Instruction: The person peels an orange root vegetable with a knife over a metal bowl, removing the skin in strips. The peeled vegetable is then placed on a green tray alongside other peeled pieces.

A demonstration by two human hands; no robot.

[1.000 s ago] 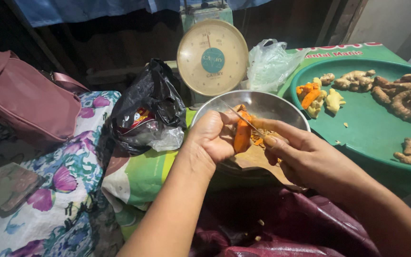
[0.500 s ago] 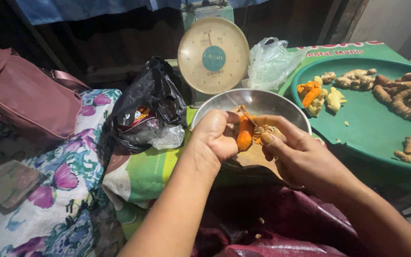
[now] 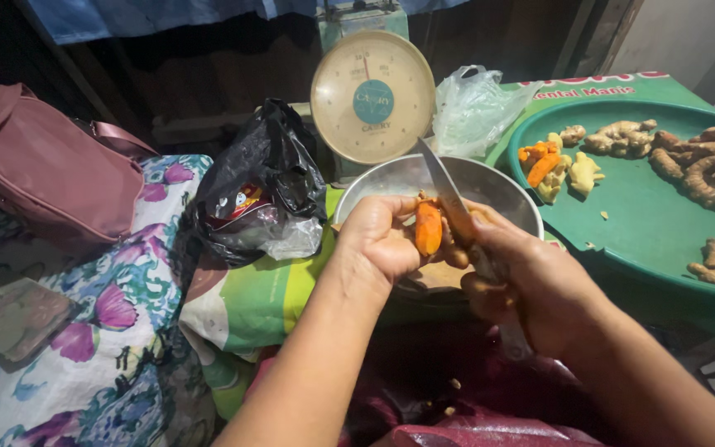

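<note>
Nearest, one left hand (image 3: 386, 240) grips one orange root (image 3: 429, 228) over one metal bowl (image 3: 490, 184). One right hand (image 3: 531, 285) clasps one knife (image 3: 448, 194), blade now raised upright against the root, no longer lying across it. Behind stand one scale (image 3: 371, 97) and one green tray (image 3: 647, 215).

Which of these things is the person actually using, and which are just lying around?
In use: left hand holding orange root; right hand with knife; metal bowl; green tray of roots.
Lying about: scale, pink bag, black bag, phone.
</note>
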